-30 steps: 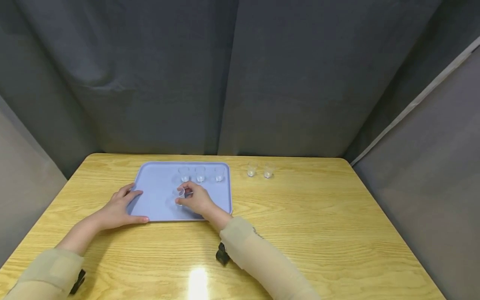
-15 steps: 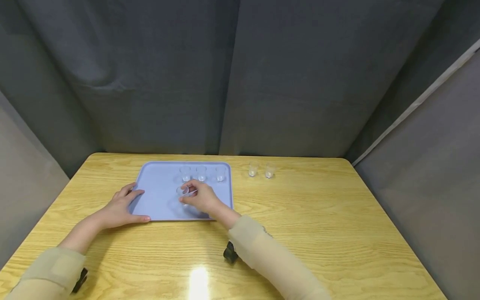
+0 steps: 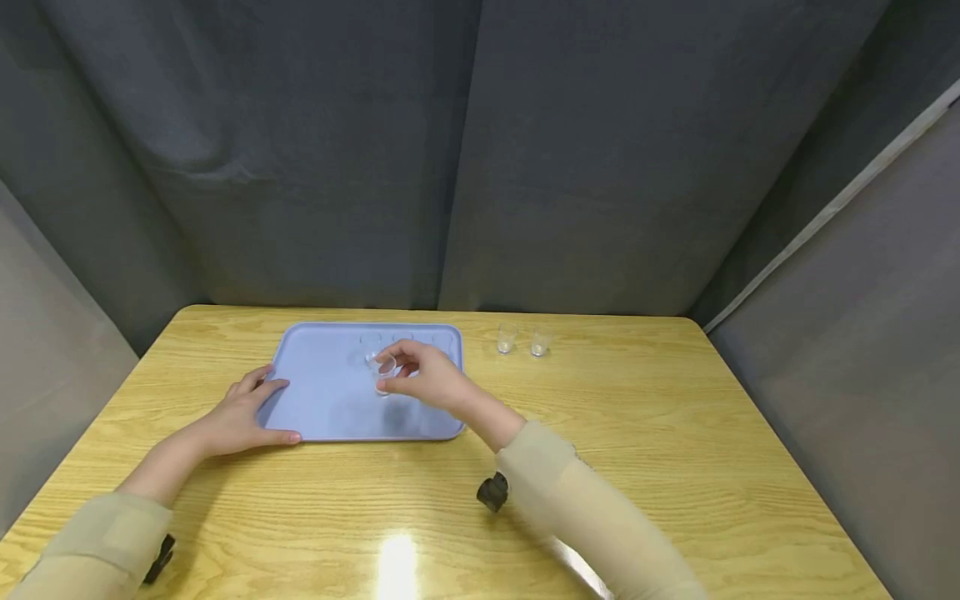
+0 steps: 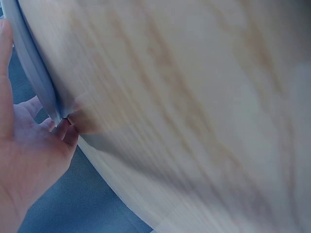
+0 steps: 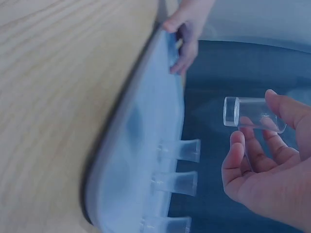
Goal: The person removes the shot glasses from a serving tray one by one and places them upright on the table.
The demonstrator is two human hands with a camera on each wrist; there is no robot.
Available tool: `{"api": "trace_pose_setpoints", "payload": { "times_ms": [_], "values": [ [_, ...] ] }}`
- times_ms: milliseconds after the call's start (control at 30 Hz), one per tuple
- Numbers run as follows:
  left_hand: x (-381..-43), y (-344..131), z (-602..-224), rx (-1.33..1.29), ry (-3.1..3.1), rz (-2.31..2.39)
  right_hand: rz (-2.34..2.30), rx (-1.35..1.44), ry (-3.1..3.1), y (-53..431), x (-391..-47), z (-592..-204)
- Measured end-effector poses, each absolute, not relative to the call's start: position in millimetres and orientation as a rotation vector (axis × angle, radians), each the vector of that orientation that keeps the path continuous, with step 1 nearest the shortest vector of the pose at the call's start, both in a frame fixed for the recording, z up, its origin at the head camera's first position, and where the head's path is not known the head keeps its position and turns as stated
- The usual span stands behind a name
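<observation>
My right hand (image 3: 427,379) pinches a clear shot glass (image 5: 231,111) between thumb and fingers. The glass is upright, its thick base toward the tray and apart from it. Below is a pale blue tray (image 3: 315,417); at its left front corner my left hand (image 3: 236,421) grips the rim, thumb along the front and fingers at the left side. Along the tray's back stand three more shot glasses, partly hidden by the right hand in the head view; in the right wrist view one glass (image 5: 180,150) is nearest the held one.
Two further shot glasses stand on the wooden table (image 3: 637,450) right of the tray, a left one (image 3: 506,339) and a right one (image 3: 540,343). Dark grey curtains (image 3: 315,167) hang behind the table's back edge, with grey walls at both sides.
My right hand has lifted the shot glass and carried it right and toward the back of the tray, now covering part of the back row. The left hand has stayed on the tray.
</observation>
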State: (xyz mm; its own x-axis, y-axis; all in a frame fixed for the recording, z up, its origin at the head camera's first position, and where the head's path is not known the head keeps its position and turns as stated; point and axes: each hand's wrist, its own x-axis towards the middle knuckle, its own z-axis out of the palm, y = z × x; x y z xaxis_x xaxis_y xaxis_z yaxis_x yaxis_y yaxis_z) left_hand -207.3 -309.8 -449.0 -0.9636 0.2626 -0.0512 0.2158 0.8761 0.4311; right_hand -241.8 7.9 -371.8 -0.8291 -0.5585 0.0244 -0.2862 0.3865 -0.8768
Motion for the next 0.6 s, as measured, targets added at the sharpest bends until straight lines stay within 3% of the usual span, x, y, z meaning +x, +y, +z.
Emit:
{"api": "trace_pose_setpoints", "payload": {
  "times_ms": [600],
  "values": [
    [-207.0, -310.2, -448.8, 0.391, 2.934, 0.659, -1.411, -0.850, 2.497, 75.0, -239.1, -318.0]
  ]
}}
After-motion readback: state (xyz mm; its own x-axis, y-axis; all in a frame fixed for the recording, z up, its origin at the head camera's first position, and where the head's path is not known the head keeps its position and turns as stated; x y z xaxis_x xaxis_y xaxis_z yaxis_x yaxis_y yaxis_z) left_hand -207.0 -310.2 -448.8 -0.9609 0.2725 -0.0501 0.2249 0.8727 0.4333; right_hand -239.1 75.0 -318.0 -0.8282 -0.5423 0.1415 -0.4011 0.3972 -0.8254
